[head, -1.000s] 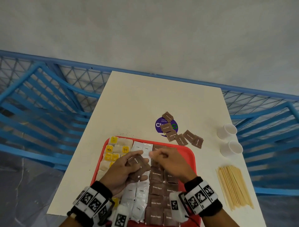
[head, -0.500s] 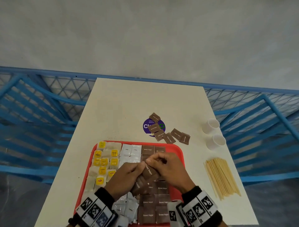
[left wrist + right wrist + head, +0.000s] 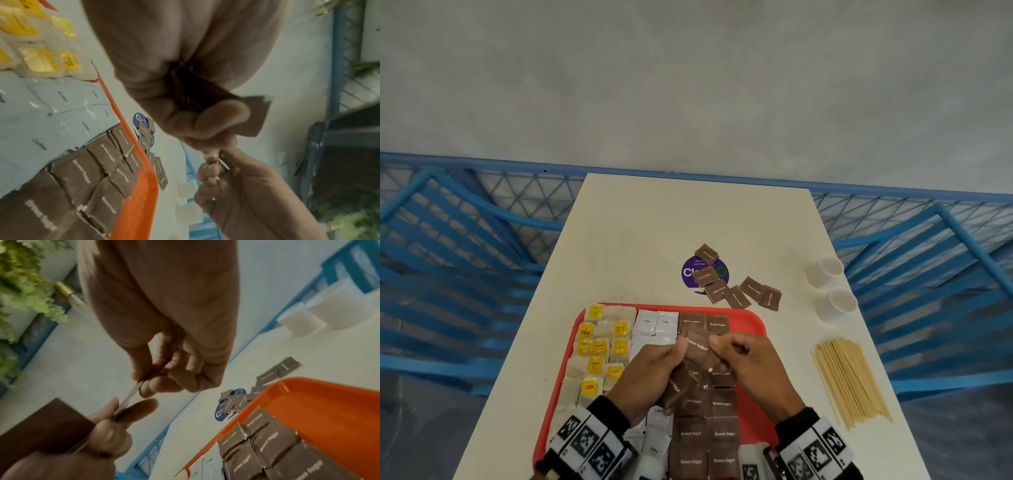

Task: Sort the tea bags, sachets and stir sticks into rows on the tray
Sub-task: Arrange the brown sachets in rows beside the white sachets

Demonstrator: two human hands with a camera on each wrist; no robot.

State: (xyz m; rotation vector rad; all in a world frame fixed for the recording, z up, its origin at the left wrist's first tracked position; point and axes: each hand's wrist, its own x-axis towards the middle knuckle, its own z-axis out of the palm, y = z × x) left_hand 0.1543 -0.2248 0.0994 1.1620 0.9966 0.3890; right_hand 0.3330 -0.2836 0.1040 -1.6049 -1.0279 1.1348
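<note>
Over the red tray [image 3: 754, 319] my left hand [image 3: 654, 370] grips a stack of brown sugar sachets [image 3: 681, 387]. My right hand [image 3: 743, 356] pinches the top brown sachet [image 3: 697, 344] of that stack between thumb and forefinger. The left wrist view shows the stack [image 3: 252, 116] sticking out of my left hand [image 3: 205, 123]. The right wrist view shows my right hand [image 3: 156, 379] pinching the sachet's thin edge [image 3: 131, 392]. On the tray lie yellow tea bags [image 3: 599, 346] at the left, white sachets [image 3: 655, 325] in the middle and brown sachets [image 3: 705, 431] to the right. Stir sticks [image 3: 849, 380] lie on the table right of the tray.
Several loose brown sachets [image 3: 753, 289] lie on the cream table [image 3: 654, 222] beyond the tray, some on a purple sticker [image 3: 690, 272]. Two white paper cups [image 3: 825, 270] stand at the right edge. Blue metal railings [image 3: 465, 274] flank the table on both sides.
My right hand came back from the tray's far end to the stack in my left hand and pinched its top sachet. The head view shifted, so the tray now sits lower.
</note>
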